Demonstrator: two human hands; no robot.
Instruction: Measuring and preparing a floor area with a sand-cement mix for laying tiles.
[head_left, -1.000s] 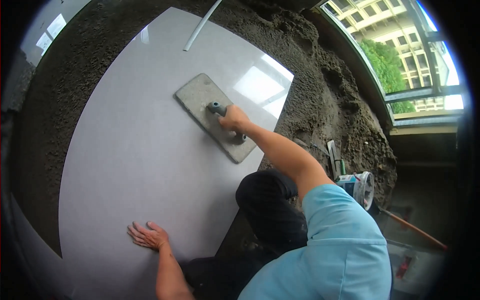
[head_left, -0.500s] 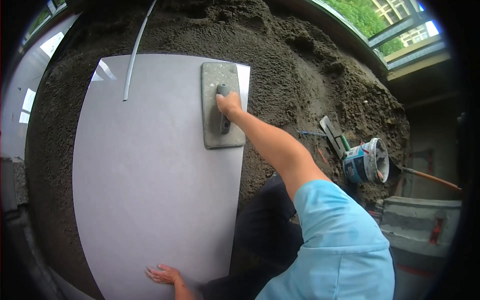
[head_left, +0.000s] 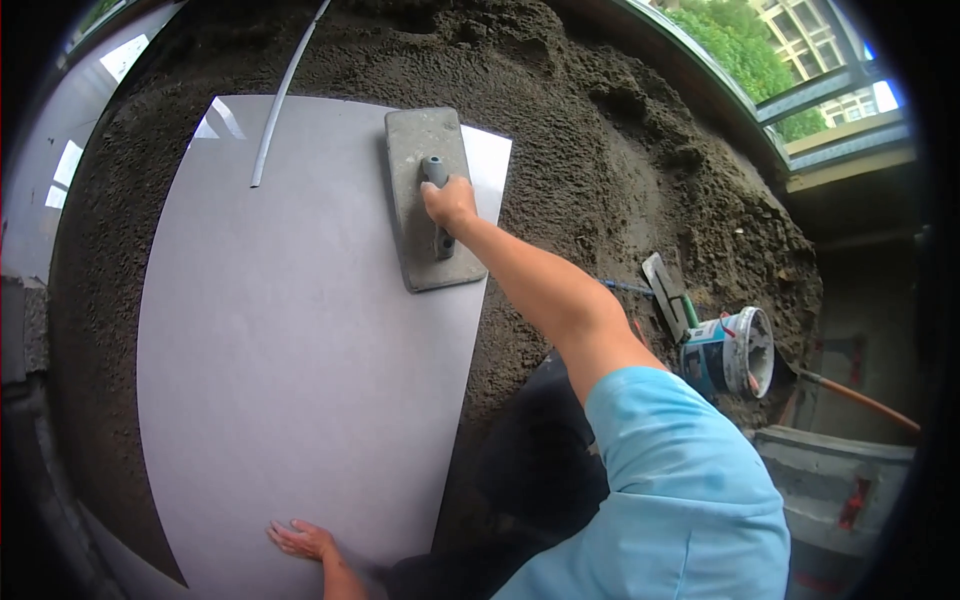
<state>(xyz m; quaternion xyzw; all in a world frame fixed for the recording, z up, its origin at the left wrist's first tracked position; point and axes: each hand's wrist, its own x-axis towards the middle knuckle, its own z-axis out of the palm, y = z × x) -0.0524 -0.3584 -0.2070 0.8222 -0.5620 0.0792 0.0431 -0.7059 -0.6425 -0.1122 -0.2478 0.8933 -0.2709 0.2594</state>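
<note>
A large pale, glossy floor tile (head_left: 300,350) lies on a bed of dark, damp mortar (head_left: 560,150). My right hand (head_left: 449,203) is wrapped round the dark handle of a grey rectangular float (head_left: 405,150), which is over the tile's far right part. The float sits slightly turned, and a shadow runs along its left edge; whether its whole face touches the tile I cannot tell. Near the tile's close edge my left hand (head_left: 303,540) rests flat with its fingers spread, holding nothing. A thin pale pipe (head_left: 275,115) reaches over the tile's far left edge.
To the right, a white and blue bucket (head_left: 715,355) lies tipped on its side on the mortar. A flat trowel with a green handle (head_left: 668,290) leans beside it. Farther right are an orange-brown pole (head_left: 860,399) and grey blocks (head_left: 840,470). A window frame (head_left: 830,95) stands at the far right.
The float has tilted round a little and shifted slightly left and away, with my right hand on its handle. My left hand stays flat on the tile. The whole view has turned slightly.
</note>
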